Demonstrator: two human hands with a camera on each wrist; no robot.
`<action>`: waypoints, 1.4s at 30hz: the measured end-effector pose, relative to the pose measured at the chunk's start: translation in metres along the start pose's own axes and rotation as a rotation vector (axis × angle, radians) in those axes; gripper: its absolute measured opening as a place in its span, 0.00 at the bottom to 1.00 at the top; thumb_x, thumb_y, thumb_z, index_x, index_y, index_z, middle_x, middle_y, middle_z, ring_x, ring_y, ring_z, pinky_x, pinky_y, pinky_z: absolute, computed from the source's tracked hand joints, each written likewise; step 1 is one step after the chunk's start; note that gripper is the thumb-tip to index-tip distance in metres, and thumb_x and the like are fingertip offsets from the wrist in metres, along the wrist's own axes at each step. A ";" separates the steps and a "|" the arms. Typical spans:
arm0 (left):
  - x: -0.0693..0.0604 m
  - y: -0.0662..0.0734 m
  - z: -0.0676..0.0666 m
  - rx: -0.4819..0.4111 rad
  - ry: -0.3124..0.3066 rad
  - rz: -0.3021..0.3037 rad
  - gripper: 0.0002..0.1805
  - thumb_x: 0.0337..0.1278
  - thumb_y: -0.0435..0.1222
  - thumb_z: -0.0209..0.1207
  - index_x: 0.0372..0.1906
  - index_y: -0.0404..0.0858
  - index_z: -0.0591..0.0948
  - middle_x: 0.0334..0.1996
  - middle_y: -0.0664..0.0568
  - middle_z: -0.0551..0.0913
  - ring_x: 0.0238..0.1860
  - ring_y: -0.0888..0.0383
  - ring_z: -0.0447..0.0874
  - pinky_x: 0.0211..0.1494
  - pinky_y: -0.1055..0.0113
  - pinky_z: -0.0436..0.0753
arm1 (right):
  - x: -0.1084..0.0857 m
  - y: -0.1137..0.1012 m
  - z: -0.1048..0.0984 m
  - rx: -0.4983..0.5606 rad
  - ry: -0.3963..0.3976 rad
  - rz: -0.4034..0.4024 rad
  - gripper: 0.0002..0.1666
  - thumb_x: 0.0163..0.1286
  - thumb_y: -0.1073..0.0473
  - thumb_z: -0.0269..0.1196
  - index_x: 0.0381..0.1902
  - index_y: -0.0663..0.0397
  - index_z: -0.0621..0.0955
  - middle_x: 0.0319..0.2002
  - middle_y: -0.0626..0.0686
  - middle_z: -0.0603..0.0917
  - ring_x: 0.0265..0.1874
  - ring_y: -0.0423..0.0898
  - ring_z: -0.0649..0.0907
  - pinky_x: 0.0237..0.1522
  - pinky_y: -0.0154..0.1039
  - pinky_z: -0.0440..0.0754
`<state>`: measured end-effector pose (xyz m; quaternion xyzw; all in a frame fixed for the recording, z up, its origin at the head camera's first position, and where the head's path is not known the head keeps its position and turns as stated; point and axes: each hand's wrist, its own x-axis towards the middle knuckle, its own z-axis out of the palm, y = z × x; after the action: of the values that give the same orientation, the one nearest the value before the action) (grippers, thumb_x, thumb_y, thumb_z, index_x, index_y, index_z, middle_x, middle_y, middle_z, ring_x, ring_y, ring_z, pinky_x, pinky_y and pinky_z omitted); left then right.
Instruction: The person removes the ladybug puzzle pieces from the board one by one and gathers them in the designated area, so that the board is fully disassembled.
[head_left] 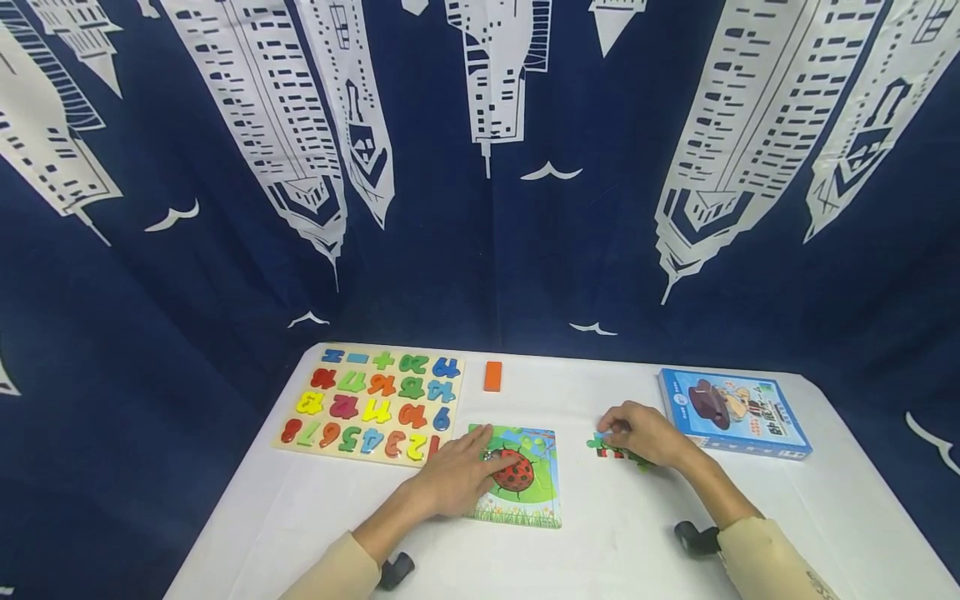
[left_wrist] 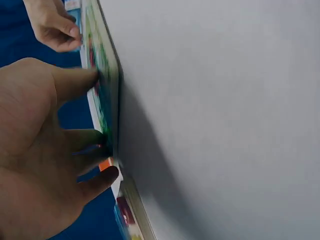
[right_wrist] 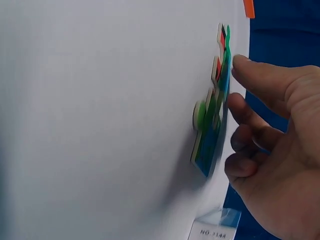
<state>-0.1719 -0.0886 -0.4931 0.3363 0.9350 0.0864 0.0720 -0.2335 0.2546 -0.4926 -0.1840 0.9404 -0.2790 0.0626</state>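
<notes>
A square ladybug puzzle board (head_left: 525,500) lies on the white table; my left hand (head_left: 453,477) rests on its left part with fingers spread. In the left wrist view, the fingertips of the left hand (left_wrist: 45,135) touch the face of the board (left_wrist: 107,65). To the right, a small group of green, blue and red puzzle pieces (head_left: 609,448) lies partly beneath my right hand (head_left: 647,433). The right wrist view has the pieces (right_wrist: 212,125) beside the bent fingers of the right hand (right_wrist: 280,120); whether the fingertips pinch one is unclear.
A wooden number board (head_left: 367,404) lies at the back left. An orange block (head_left: 492,376) is behind the ladybug board. A blue picture box (head_left: 735,412) lies at the right, close to the right forearm. A dark blue patterned curtain (head_left: 450,267) hangs behind the table.
</notes>
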 end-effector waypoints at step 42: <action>0.026 -0.030 -0.004 0.048 0.092 -0.102 0.52 0.25 0.72 0.61 0.62 0.48 0.71 0.54 0.62 0.70 0.52 0.60 0.66 0.61 0.51 0.58 | 0.032 -0.126 0.090 0.075 -0.013 -0.104 0.12 0.58 0.51 0.66 0.38 0.47 0.85 0.29 0.42 0.75 0.26 0.39 0.74 0.26 0.33 0.74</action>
<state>-0.2114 -0.0949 -0.4978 0.2855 0.9550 0.0756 0.0250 -0.2040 0.0993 -0.4988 -0.2321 0.9179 -0.3159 0.0609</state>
